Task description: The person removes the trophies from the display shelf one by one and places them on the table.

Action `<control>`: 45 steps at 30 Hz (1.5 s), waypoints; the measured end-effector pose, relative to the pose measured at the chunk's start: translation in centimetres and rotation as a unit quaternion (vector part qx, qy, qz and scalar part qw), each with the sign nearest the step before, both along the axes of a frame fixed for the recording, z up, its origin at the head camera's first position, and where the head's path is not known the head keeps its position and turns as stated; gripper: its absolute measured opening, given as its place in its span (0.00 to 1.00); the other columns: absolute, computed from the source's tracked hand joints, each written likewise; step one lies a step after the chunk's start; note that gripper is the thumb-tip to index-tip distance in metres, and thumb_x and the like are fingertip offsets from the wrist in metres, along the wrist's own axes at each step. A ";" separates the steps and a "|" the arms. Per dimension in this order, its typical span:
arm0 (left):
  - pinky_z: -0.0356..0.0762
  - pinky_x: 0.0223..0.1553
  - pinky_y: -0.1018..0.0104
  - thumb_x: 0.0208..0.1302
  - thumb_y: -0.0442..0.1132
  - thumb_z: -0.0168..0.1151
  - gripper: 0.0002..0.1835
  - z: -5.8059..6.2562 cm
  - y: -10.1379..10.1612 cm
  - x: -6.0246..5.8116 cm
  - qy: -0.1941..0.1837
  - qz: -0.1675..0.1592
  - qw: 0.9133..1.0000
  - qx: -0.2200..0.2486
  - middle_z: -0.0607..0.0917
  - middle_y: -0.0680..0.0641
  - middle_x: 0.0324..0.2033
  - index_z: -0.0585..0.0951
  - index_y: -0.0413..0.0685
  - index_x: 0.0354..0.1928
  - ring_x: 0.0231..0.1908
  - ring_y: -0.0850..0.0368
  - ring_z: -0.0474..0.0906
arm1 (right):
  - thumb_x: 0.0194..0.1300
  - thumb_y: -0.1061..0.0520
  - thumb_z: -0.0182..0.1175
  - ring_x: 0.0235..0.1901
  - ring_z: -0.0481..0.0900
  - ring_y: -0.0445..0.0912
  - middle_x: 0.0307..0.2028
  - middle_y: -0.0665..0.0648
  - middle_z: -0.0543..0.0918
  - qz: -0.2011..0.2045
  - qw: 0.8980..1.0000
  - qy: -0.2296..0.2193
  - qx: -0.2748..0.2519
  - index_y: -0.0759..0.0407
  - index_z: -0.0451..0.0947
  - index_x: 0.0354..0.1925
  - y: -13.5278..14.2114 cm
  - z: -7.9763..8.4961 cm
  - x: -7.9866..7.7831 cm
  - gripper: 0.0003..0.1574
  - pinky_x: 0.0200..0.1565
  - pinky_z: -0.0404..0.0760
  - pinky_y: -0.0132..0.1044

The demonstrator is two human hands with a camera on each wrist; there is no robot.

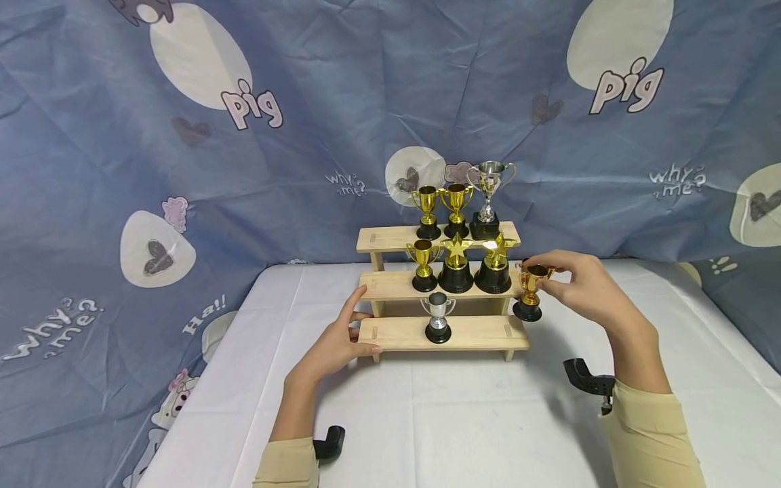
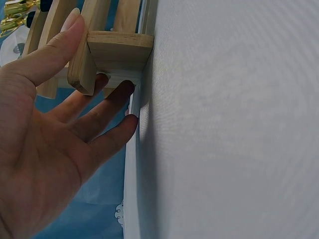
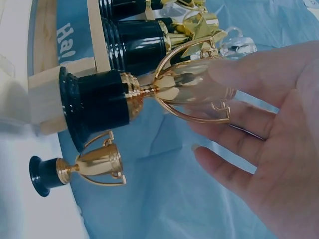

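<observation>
At the right end of the three-tier wooden stand (image 1: 478, 332), my right hand (image 1: 582, 288) pinches a small gold cup trophy (image 3: 97, 102) by its cup, black base downward. A second gold cup trophy (image 3: 102, 164) shows behind it in the right wrist view. My left hand (image 1: 335, 346) rests at the stand's left end, thumb on the lowest board and the other fingers (image 2: 107, 109) spread, fairly straight, beside it. On the lowest board stands a silver cup trophy (image 1: 438, 318). The middle board bears a gold cup (image 1: 424, 261) and two star trophies (image 1: 455, 271).
The top board holds two gold cups (image 1: 428, 210) and a taller silver cup trophy (image 1: 488, 203) at its right. A white cloth covers the table (image 1: 390, 420). Behind hangs a blue printed curtain (image 1: 342, 102). Each forearm wears a black wrist mount (image 1: 588, 379).
</observation>
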State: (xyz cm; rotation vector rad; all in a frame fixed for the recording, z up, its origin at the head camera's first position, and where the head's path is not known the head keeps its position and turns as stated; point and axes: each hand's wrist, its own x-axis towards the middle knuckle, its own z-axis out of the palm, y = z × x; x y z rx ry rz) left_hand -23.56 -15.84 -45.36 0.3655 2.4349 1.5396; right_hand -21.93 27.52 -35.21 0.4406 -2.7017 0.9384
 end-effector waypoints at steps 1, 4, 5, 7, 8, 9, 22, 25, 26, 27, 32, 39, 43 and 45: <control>0.82 0.46 0.59 0.51 0.35 0.78 0.64 0.0 0.0 0.0 0.000 0.000 1.000 0.001 0.71 0.44 0.66 0.43 0.95 0.72 0.56 0.46 0.81 | 0.61 0.63 0.64 0.49 0.78 0.44 0.50 0.52 0.87 -0.003 1.000 -0.002 -0.002 0.48 0.85 0.53 0.1 0.0 0.0 0.22 0.49 0.73 0.47; 0.82 0.47 0.59 0.51 0.35 0.78 0.64 0.0 0.1 -0.1 0.000 -0.001 1.000 0.003 0.71 0.44 0.66 0.44 0.95 0.72 0.57 0.45 0.81 | 0.61 0.64 0.62 0.51 0.79 0.52 0.52 0.55 0.86 -0.013 1.000 -0.008 -0.009 0.51 0.84 0.53 0.3 0.0 -0.1 0.22 0.50 0.73 0.50; 0.82 0.47 0.58 0.51 0.35 0.78 0.64 0.0 0.2 -0.1 0.000 -0.001 1.000 0.004 0.71 0.43 0.66 0.44 0.95 0.72 0.57 0.45 0.81 | 0.61 0.65 0.62 0.52 0.79 0.54 0.52 0.56 0.86 -0.015 1.000 -0.009 -0.011 0.52 0.84 0.54 0.4 0.1 -0.2 0.22 0.50 0.73 0.51; 0.82 0.47 0.58 0.51 0.35 0.78 0.64 0.0 0.2 -0.1 0.000 -0.001 1.000 0.005 0.71 0.43 0.66 0.44 0.95 0.72 0.57 0.45 0.81 | 0.61 0.65 0.61 0.53 0.78 0.56 0.53 0.58 0.85 -0.017 1.000 -0.007 -0.011 0.54 0.83 0.54 0.6 0.1 -0.2 0.22 0.51 0.73 0.53; 0.82 0.47 0.59 0.51 0.35 0.78 0.64 0.0 0.3 -0.1 0.000 -0.001 1.000 0.005 0.71 0.43 0.66 0.44 0.95 0.72 0.57 0.45 0.81 | 0.61 0.65 0.61 0.54 0.78 0.57 0.54 0.58 0.85 -0.019 1.000 -0.004 -0.012 0.55 0.83 0.54 0.7 0.0 -0.3 0.22 0.51 0.73 0.53; 0.82 0.47 0.58 0.51 0.35 0.78 0.64 0.0 0.3 -0.1 0.001 -0.001 1.000 0.006 0.71 0.43 0.66 0.44 0.95 0.72 0.57 0.45 0.81 | 0.61 0.65 0.61 0.55 0.78 0.57 0.54 0.59 0.84 -0.021 1.000 -0.001 -0.013 0.55 0.83 0.54 0.8 0.0 -0.4 0.22 0.51 0.73 0.54; 0.82 0.46 0.59 0.52 0.35 0.78 0.64 -0.2 0.6 -0.2 0.004 -0.002 1.000 0.001 0.71 0.43 0.66 0.44 0.95 0.72 0.57 0.46 0.81 | 0.62 0.66 0.59 0.61 0.74 0.58 0.55 0.60 0.82 -0.071 0.997 0.012 -0.032 0.54 0.82 0.56 2.2 -1.1 -1.1 0.24 0.54 0.69 0.56; 0.82 0.45 0.59 0.52 0.36 0.78 0.63 -0.3 0.4 0.0 0.002 -0.005 1.000 -0.002 0.71 0.43 0.66 0.43 0.94 0.72 0.56 0.46 0.82 | 0.61 0.66 0.58 0.60 0.74 0.60 0.54 0.61 0.83 -0.085 0.996 0.019 -0.023 0.55 0.82 0.56 2.4 -1.7 -1.3 0.24 0.54 0.69 0.57; 0.82 0.45 0.60 0.52 0.37 0.78 0.63 -0.3 0.3 0.0 0.001 -0.005 1.000 -0.003 0.71 0.43 0.67 0.43 0.94 0.72 0.56 0.46 0.82 | 0.61 0.66 0.57 0.59 0.74 0.60 0.54 0.62 0.83 -0.089 0.996 0.022 -0.019 0.56 0.82 0.56 2.5 -1.9 -1.4 0.24 0.54 0.69 0.58; 0.82 0.44 0.60 0.52 0.37 0.78 0.63 -0.3 0.2 0.1 0.001 -0.005 1.000 -0.003 0.70 0.43 0.67 0.43 0.94 0.72 0.55 0.46 0.82 | 0.60 0.66 0.57 0.59 0.73 0.61 0.54 0.62 0.83 -0.091 0.995 0.025 -0.019 0.56 0.82 0.56 2.5 -2.1 -1.5 0.25 0.55 0.68 0.59; 0.82 0.44 0.60 0.53 0.38 0.77 0.62 -0.1 -0.1 0.2 -0.001 -0.007 1.000 0.000 0.69 0.43 0.68 0.43 0.93 0.73 0.55 0.46 0.82 | 0.61 0.67 0.56 0.61 0.72 0.63 0.55 0.64 0.81 -0.101 0.994 0.024 -0.026 0.57 0.81 0.57 2.8 -3.0 -2.0 0.25 0.57 0.67 0.62; 0.82 0.44 0.60 0.53 0.38 0.77 0.62 0.0 -0.3 0.3 -0.004 -0.009 1.000 -0.002 0.69 0.43 0.67 0.43 0.94 0.72 0.55 0.46 0.82 | 0.63 0.67 0.55 0.61 0.72 0.65 0.56 0.65 0.81 -0.112 0.993 0.013 -0.020 0.57 0.80 0.58 3.2 -3.9 -2.4 0.25 0.56 0.68 0.65; 0.82 0.44 0.60 0.53 0.38 0.77 0.62 0.0 -0.2 0.2 -0.005 -0.010 1.000 0.001 0.69 0.44 0.67 0.43 0.93 0.72 0.55 0.45 0.82 | 0.64 0.67 0.56 0.60 0.73 0.65 0.55 0.66 0.81 -0.114 0.993 0.017 -0.026 0.58 0.80 0.58 3.3 -4.4 -2.8 0.24 0.57 0.67 0.66; 0.81 0.44 0.60 0.53 0.38 0.77 0.62 -0.1 -0.2 0.1 -0.006 -0.009 1.000 0.001 0.70 0.44 0.66 0.43 0.93 0.72 0.55 0.46 0.82 | 0.64 0.67 0.58 0.59 0.74 0.65 0.54 0.66 0.81 -0.115 0.993 0.022 -0.032 0.58 0.80 0.58 3.5 -4.6 -3.0 0.24 0.57 0.67 0.67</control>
